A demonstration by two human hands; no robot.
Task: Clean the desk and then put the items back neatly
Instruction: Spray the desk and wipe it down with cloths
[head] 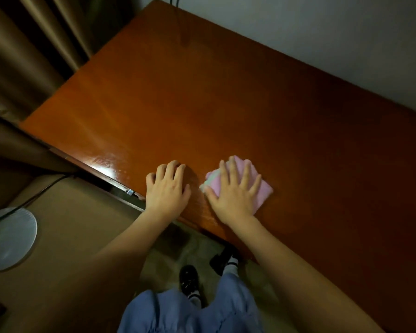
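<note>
Wooden desk (226, 104), bare toward far edge and corners. Right hand (233, 195) flat, fingers straight, pressing pink cloth (262, 188) near front edge. Left hand (167, 188) beside, loosely spread on surface.

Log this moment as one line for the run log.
phase: wiping | right hand: flat on cloth | left hand: resting on desk near front edge | items: none in view

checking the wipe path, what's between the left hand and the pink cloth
Only a bare strip of desk separates the left hand from the pink cloth under the right hand, per the head view.
</note>
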